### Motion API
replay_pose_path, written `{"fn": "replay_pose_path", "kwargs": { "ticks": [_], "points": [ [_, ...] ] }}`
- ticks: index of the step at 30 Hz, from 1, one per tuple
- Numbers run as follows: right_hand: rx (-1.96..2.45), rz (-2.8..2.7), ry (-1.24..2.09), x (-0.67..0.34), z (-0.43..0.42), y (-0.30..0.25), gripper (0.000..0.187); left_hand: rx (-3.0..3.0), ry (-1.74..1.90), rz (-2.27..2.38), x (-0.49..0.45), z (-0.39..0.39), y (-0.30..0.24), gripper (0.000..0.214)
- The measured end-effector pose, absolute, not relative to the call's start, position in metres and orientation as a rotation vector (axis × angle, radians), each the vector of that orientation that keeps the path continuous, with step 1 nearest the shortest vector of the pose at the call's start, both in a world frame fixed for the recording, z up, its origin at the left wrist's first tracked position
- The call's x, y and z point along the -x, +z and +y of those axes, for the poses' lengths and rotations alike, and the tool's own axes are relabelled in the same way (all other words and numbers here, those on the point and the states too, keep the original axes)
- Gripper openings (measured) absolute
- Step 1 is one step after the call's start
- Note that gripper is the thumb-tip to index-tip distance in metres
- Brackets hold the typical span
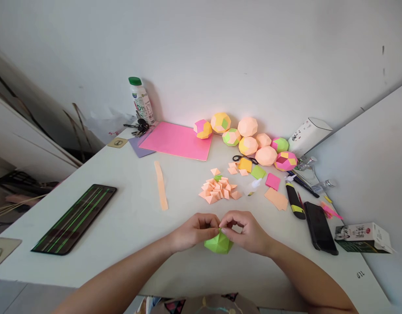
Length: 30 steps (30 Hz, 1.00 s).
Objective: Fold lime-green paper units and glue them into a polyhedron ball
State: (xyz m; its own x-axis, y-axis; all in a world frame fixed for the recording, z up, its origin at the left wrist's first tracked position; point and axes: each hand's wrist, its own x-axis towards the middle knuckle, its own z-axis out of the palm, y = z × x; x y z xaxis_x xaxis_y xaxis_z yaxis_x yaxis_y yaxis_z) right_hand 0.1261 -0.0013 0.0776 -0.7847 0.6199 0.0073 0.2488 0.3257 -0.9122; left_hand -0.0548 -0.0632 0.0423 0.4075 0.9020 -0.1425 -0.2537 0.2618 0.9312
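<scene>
A green faceted paper ball (218, 244) is between my two hands near the table's front edge. My left hand (202, 229) pinches its upper left side, thumb against the paper. From the other side, my right hand (243, 231) pinches the top with thumb and forefinger. The fingertips of both hands nearly meet there, and they hide the top of the ball. Just beyond lies a pile of folded peach paper pieces (217, 190), with a bit of green among them. A small glue bottle (255, 185) rests to the right of the pile.
Finished multicoloured paper balls (248, 126) line the wall. Scissors (245, 159), small paper squares (273, 181), a box cutter (294, 200), a phone (320, 227) and a milk carton (362, 237) lie right. Leftward are a peach strip (161, 185), pink sheet (178, 141), bottle (142, 100) and dark striped panel (75, 218).
</scene>
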Motion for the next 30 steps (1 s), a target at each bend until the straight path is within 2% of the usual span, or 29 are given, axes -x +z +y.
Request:
{"fn": "replay_pose_path", "kwargs": {
  "ticks": [5, 13, 23, 26, 30],
  "points": [
    [0.808, -2.197, 1.484, -0.125, -0.002, 0.077, 0.006, -0.998, 0.916, 0.808, 0.053, -0.063, 0.042, 0.032],
    [0.82, -2.218, 1.629, -0.126, 0.0, 0.078, 0.021, -1.081, 0.933, 0.844, 0.05, -0.064, 0.036, 0.029],
    [0.858, -2.186, 1.575, -0.123, -0.004, 0.077, 0.011, -1.115, 0.958, 0.869, 0.05, -0.065, 0.039, 0.021],
    [0.829, -2.212, 1.263, -0.129, 0.005, 0.083, 0.009, -1.001, 0.979, 0.84, 0.052, -0.064, 0.043, 0.023],
    [0.94, -1.959, 0.426, -0.146, 0.033, 0.088, 0.007, -0.883, 1.032, 0.83, 0.056, -0.062, 0.046, 0.026]
  ]
}}
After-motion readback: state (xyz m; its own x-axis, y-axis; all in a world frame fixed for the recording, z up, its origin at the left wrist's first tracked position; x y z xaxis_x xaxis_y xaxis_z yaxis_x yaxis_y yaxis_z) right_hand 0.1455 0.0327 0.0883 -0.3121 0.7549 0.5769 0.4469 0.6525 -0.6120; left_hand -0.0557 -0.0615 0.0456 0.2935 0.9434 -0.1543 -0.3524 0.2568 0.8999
